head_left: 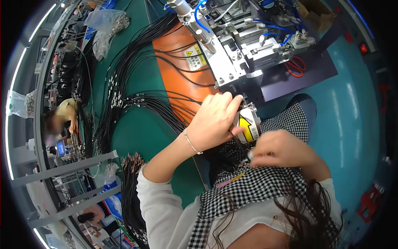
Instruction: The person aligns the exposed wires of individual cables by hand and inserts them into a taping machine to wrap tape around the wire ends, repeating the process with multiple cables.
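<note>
My left hand (217, 120) is at the front edge of the metal press-like machine (232, 54), its fingers bent and closed. What it grips, if anything, is hidden behind the fingers. Just right of it is a silver part with a yellow arrow label (247, 128). My right hand (282, 148) is lower right, above my lap, blurred by motion, with fingers curled together. Anything in its pinch is too small to name. Black cables (166, 108) with small light tips run up to my left hand from the left.
Bundles of black cables (118, 79) lie on the green table (137, 128). An orange plate (178, 70) borders the machine. Red-handled scissors (295, 66) rest on a dark plate (286, 85). Another cable bundle (134, 186) is beside my left arm. Co-workers sit far left.
</note>
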Available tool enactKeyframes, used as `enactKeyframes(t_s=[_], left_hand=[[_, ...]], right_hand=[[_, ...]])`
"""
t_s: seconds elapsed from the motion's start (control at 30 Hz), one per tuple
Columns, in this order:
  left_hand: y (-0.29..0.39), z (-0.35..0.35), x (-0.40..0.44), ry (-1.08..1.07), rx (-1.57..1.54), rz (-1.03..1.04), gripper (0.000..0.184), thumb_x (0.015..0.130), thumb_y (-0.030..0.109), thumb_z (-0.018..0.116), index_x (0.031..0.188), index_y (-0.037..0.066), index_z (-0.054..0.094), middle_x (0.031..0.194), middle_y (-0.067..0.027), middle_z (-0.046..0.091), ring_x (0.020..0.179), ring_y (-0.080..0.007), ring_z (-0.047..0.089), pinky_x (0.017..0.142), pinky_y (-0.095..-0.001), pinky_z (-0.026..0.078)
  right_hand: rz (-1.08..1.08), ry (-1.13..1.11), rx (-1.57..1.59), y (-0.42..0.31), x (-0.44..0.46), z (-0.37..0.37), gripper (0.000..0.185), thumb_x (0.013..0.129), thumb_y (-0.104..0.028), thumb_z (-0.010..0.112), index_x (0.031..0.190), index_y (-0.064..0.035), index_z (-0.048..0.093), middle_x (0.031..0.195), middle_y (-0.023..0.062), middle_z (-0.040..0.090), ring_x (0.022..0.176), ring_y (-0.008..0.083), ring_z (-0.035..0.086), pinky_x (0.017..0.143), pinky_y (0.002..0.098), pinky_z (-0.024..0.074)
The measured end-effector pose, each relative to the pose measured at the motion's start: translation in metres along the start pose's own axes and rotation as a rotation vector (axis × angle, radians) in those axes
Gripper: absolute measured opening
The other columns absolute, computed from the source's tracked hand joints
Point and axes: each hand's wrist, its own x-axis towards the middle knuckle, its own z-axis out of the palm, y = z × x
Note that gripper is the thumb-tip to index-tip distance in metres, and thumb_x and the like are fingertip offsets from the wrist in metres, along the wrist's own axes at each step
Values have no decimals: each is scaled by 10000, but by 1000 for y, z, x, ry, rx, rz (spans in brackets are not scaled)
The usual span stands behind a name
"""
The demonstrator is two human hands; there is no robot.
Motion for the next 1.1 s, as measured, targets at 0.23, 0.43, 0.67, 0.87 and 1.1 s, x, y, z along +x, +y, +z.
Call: enactKeyframes(t_s=[0.23,0.43,0.67,0.87,1.1], left_hand=[[1,6,-8,-31,49,8,617,755,146,680,1304,-31,461,958,-110,492,872,-268,498,770,-347,404],[10,7,-11,-36,64,-80,585,788,118,595,1329,-40,440,1033,-111,504,962,-258,510,869,-363,411],[17,18,-28,138,185,-114,502,813,95,553,1300,-3,487,1222,-127,508,1128,-293,493,981,-394,399],[8,18,-37,133,212,-90,517,794,100,635,1283,-4,502,1178,-133,533,1122,-312,497,949,-407,419],[2,11,-32,72,-368,199,290,808,194,680,1067,70,635,994,-72,596,965,-244,555,812,-355,456]], right_hand=[[482,307,160,6,9,0,185,816,-79,712,978,-24,642,843,78,611,634,147,580,560,265,457],[291,380,121,10,35,19,149,846,-70,681,962,5,623,802,71,589,621,122,550,546,250,440],[104,313,-169,15,43,24,96,849,-61,666,875,18,620,732,76,549,596,147,535,532,279,424],[286,269,-141,13,17,-7,116,846,-83,670,813,12,613,700,92,541,583,216,536,526,309,421],[113,99,-128,13,7,13,156,834,-138,692,785,-9,618,702,89,583,582,238,561,536,327,446]])
